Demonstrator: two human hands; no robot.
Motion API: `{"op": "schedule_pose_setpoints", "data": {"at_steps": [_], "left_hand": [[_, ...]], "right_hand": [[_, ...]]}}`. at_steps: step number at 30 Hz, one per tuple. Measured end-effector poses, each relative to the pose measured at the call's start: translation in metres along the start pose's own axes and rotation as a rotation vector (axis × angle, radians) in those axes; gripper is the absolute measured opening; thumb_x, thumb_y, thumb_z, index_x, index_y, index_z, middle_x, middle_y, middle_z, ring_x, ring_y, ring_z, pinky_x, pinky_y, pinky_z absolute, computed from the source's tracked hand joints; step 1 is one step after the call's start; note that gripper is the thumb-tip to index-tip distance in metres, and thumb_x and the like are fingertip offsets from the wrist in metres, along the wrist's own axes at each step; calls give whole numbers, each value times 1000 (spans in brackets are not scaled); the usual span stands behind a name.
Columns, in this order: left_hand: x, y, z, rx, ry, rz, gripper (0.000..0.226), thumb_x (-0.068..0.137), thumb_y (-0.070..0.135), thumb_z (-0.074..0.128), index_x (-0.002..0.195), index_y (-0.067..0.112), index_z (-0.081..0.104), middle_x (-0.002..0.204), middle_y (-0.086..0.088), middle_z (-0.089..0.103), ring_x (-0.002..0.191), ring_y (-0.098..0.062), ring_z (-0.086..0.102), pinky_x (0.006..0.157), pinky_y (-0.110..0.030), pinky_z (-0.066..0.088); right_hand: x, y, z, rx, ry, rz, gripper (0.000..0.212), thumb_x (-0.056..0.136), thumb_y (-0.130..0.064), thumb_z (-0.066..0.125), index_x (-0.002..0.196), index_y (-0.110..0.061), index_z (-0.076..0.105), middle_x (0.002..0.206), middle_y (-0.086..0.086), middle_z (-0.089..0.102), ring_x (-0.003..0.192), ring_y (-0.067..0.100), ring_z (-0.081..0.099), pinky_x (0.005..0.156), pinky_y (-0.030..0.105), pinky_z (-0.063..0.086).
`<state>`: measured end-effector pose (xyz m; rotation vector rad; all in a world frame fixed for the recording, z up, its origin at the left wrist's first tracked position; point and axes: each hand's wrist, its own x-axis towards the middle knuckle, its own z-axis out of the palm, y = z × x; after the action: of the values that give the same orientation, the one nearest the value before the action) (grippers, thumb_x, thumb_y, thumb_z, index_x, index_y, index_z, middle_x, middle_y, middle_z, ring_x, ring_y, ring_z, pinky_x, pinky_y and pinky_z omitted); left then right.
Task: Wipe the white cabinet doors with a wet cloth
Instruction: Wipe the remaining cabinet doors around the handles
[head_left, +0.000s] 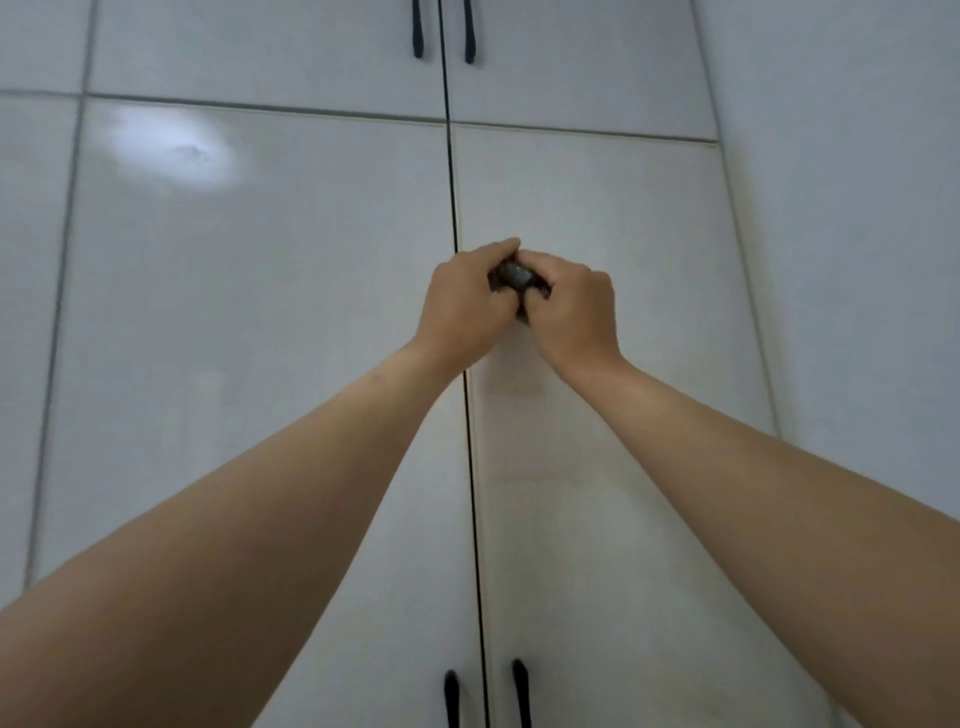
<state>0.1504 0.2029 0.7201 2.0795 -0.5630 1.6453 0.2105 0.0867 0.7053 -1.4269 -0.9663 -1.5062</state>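
Observation:
A small dark cloth (514, 278) is bunched between both hands, most of it hidden by fingers. My left hand (467, 306) grips its left side, thumb on top. My right hand (574, 312) grips its right side with curled fingers. Both hands are raised in front of the tall white cabinet doors, just right of the dark centre seam. The left door (249, 322) is glossy with a bright light reflection near its top left. The right door (613, 197) shows faint streaks below the hands.
Two dark handles (485, 696) sit at the bottom by the seam, and two more dark handles (444, 31) hang on the upper doors. Another white panel (31, 312) lies to the left. A plain white wall (857, 208) stands to the right.

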Motion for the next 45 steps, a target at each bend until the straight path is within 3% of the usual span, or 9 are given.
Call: {"op": "schedule_pose_setpoints", "data": {"at_steps": [6,9,13,21,27,33,36,39,45], "left_hand": [[5,7,-25,-248,221,-128,21,75,9,71,92,16,79,78,3,76,72,-13,72,79,-39,61],[3,-13,-46,-17,327,-121,26,86,16,61,107,17,78,99,1,77,93,-14,72,93,-35,55],[-11,-33,-59,144,297,-127,43,89,2,48,126,11,68,124,-4,70,115,-17,63,106,-28,45],[-58,-60,-25,441,113,83,59,81,6,33,134,-5,56,143,-21,52,137,-37,44,116,-40,34],[-67,-60,-12,567,77,137,64,79,8,28,136,-11,50,145,-29,47,140,-44,38,120,-47,29],[-75,-58,0,601,39,200,67,84,17,29,145,-9,38,157,-27,30,150,-41,19,123,-47,21],[-77,-49,10,579,30,191,74,79,18,26,147,-10,35,158,-26,28,150,-40,18,123,-47,19],[-79,-51,19,592,12,180,76,78,19,26,147,-13,32,156,-29,30,149,-43,19,122,-50,20],[-98,-55,36,572,77,191,68,88,21,29,147,-13,31,156,-31,29,149,-43,19,122,-50,19]], "right_hand": [[34,-20,-3,31,117,111,44,82,-2,53,118,-19,72,115,-1,72,108,14,65,100,28,49],[61,-24,4,-53,135,98,45,87,-6,48,126,-19,67,125,3,67,117,19,60,103,22,40],[44,-23,49,-248,-284,-132,46,92,-12,41,136,-16,55,145,8,47,136,25,40,104,33,37],[-94,24,42,-436,-268,-423,57,87,6,42,142,-8,48,151,10,43,141,24,38,106,32,41],[-29,33,14,-432,-72,165,53,87,4,43,138,-9,49,143,13,47,128,32,46,100,40,44],[-107,44,23,-440,-223,-420,48,85,6,57,133,-1,57,139,18,53,127,31,54,93,38,52],[-75,71,-14,-403,156,138,42,98,-18,52,139,-9,50,142,9,48,128,23,50,98,26,42],[-69,69,-15,-359,288,588,35,100,-20,45,132,-6,51,131,11,49,119,26,50,92,25,38],[-121,50,17,-457,-260,-265,52,92,1,52,144,-6,45,149,14,43,141,30,35,111,34,33]]}}
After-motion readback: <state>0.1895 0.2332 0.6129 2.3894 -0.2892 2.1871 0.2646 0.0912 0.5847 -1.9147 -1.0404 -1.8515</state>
